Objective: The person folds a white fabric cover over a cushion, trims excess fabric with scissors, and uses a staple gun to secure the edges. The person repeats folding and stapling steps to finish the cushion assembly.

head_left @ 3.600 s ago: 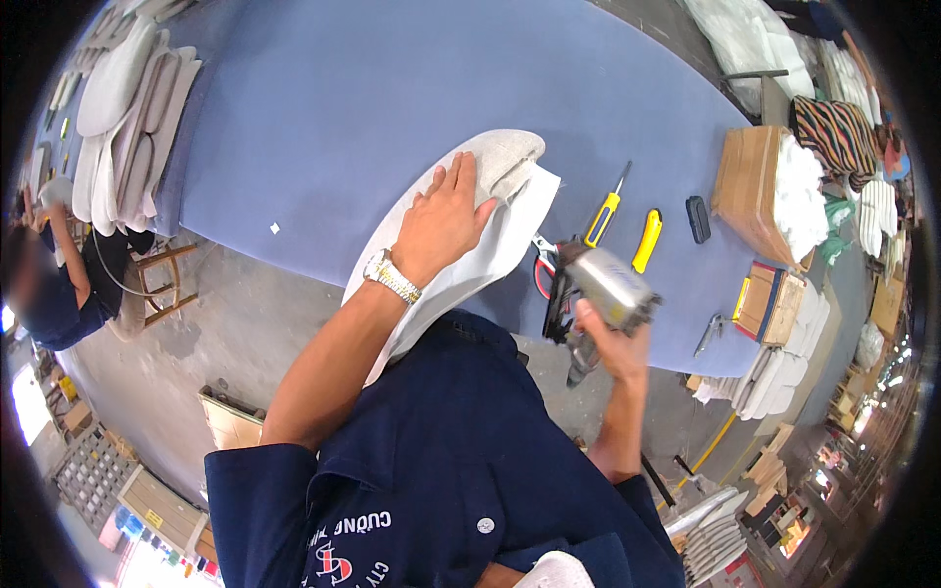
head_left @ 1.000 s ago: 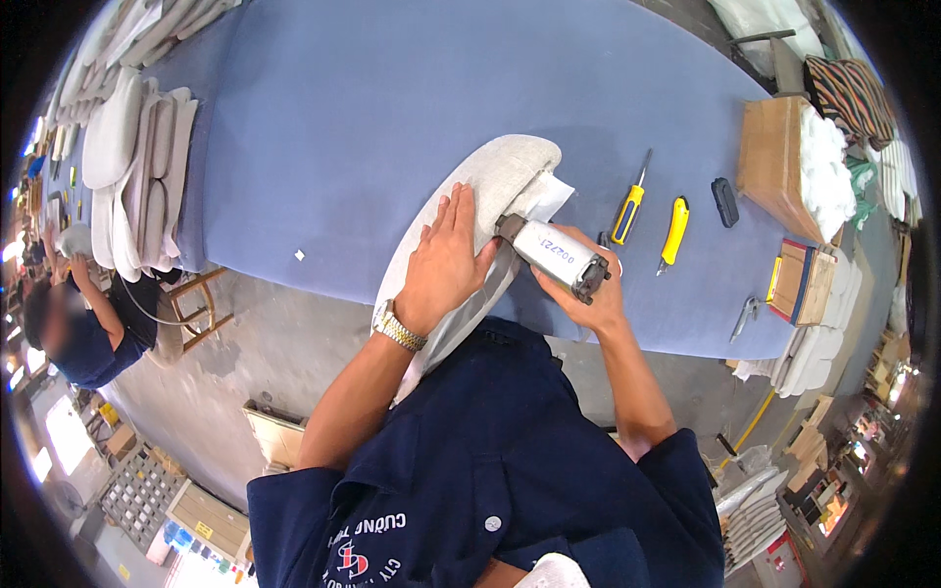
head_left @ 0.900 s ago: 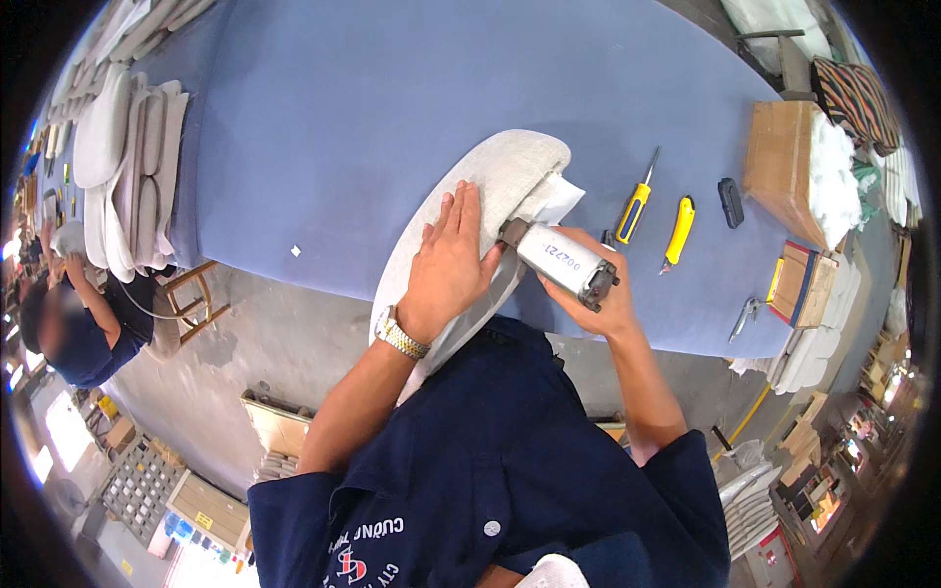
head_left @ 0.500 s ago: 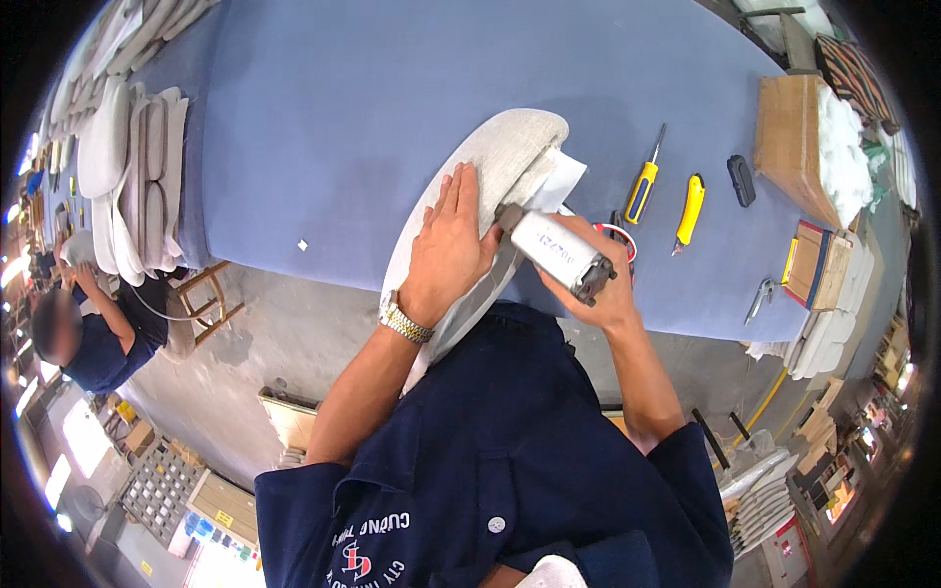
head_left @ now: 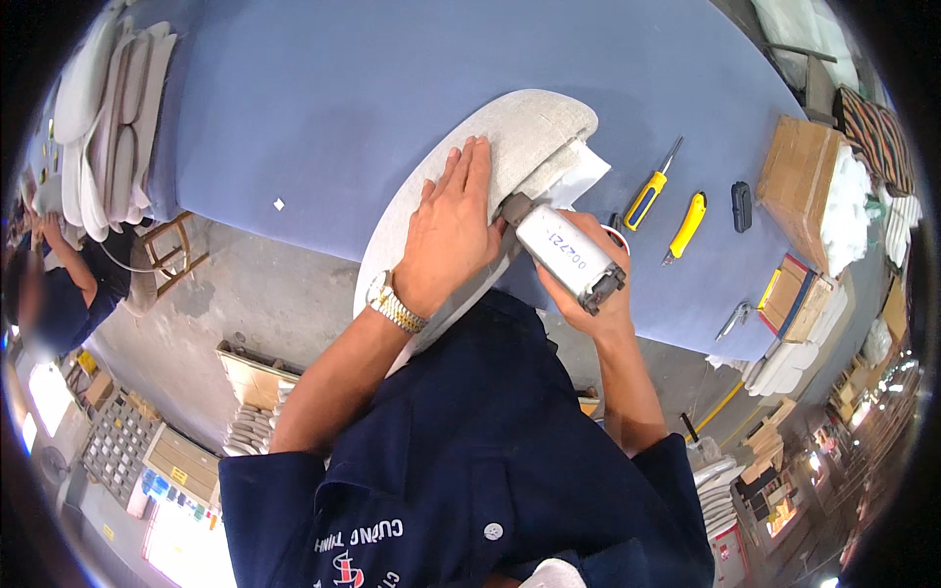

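A curved padded panel [head_left: 529, 122] covered in light grey fabric lies at the near edge of the blue table, its lower end against my body. My left hand [head_left: 453, 220] rests flat on the fabric, fingers stretched out and holding nothing; a watch is on that wrist. In my right hand [head_left: 610, 279] is a silver staple gun [head_left: 564, 245], its dark nose against the panel's right edge, close to my left thumb. White lining [head_left: 585, 174] sticks out from the fold at that edge. The right fingers are partly hidden behind the staple gun.
Right of the panel lie a yellow screwdriver [head_left: 645, 201], a yellow utility knife [head_left: 688, 227] and a black oblong object [head_left: 741, 206]. A cardboard box [head_left: 799, 186] with white stuffing stands beyond. Grey padded pieces [head_left: 108, 127] are stacked at left; a co-worker [head_left: 61, 284] sits beyond.
The whole view has turned a little, so the table things sit differently. Both hands keep their places on the panel and staple gun, whose nose stays against the panel's edge.
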Demonstrator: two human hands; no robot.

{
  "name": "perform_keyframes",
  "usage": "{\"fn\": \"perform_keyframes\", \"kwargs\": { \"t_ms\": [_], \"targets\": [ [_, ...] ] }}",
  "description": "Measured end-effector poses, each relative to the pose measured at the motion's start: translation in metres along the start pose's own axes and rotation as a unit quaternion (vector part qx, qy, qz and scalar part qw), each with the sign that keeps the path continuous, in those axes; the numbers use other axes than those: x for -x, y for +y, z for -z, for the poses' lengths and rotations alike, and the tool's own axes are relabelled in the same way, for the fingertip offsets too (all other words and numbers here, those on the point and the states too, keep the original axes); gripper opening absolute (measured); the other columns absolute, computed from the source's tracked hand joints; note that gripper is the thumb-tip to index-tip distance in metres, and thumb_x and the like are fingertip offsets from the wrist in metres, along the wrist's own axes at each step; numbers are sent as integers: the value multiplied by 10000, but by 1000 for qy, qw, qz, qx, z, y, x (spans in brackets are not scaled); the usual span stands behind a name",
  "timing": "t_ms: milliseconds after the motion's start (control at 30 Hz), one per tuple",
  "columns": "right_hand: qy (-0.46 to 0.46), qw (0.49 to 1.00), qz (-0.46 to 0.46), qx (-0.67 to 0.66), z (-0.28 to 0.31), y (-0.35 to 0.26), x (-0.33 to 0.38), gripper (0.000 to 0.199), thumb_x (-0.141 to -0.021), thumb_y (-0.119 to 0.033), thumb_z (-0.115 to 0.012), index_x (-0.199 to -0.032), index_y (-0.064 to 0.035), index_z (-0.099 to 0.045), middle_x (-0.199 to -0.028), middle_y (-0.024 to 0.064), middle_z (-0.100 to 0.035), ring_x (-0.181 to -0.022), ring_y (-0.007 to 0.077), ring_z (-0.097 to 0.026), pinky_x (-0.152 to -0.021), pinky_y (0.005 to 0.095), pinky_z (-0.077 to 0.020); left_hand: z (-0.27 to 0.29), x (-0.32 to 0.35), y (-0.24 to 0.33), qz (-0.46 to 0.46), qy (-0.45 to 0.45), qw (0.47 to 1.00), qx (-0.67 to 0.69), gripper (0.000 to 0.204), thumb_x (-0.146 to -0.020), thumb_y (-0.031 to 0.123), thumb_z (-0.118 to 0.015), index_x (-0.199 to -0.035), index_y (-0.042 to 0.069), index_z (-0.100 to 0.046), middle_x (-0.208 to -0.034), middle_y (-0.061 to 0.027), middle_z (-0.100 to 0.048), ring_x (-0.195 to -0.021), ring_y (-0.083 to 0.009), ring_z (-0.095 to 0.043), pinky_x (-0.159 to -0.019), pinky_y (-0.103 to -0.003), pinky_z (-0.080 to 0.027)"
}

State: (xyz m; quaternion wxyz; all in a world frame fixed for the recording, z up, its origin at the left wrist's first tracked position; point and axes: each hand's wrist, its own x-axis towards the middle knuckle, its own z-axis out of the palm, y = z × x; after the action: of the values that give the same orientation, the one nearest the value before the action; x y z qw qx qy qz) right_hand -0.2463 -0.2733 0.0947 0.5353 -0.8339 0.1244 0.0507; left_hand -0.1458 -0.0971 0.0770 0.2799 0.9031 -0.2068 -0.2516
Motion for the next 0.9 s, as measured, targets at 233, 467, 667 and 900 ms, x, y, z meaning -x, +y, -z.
{"fn": "perform_keyframes", "kwargs": {
  "t_ms": [233,467,667,900],
  "targets": [
    [8,997,60,-46,1,0,8,497,-800,-55,-803,-1261,62,-658,-1167,176,-725,-1028,245,-719,-913,329,-540,6,-2,0,22,-14,1000,2,929,-803,86,-794,-1565,-67,-285,-1557,-333,-426,-1470,-456,-419,-1164,-604,-409],
    [-29,999,39,-17,4,-4,7,524,-775,-64,-795,-1273,-2,-646,-1115,138,-724,-990,245,-727,-873,326,-543,1,0,-1,18,-2,1000,14,958,-772,34,-792,-1573,-67,-276,-1549,-348,-427,-1466,-481,-412,-1160,-618,-402],
    [-12,1000,12,-12,-5,1,8,571,-725,-69,-799,-1272,-34,-639,-1068,163,-742,-954,269,-756,-842,323,-559,-8,-4,-2,-6,17,1000,12,997,-762,22,-787,-1616,39,-272,-1572,-350,-394,-1490,-479,-377,-1156,-653,-381],
    [23,997,42,-64,-14,11,15,441,-803,-56,-783,-1225,14,-679,-1112,147,-740,-1004,238,-734,-910,324,-547,24,-11,-57,-43,-112,948,296,816,-994,446,-606,-1665,154,-245,-1686,-226,-279,-1568,-385,-258,-1269,-533,-234]
  ]
}}
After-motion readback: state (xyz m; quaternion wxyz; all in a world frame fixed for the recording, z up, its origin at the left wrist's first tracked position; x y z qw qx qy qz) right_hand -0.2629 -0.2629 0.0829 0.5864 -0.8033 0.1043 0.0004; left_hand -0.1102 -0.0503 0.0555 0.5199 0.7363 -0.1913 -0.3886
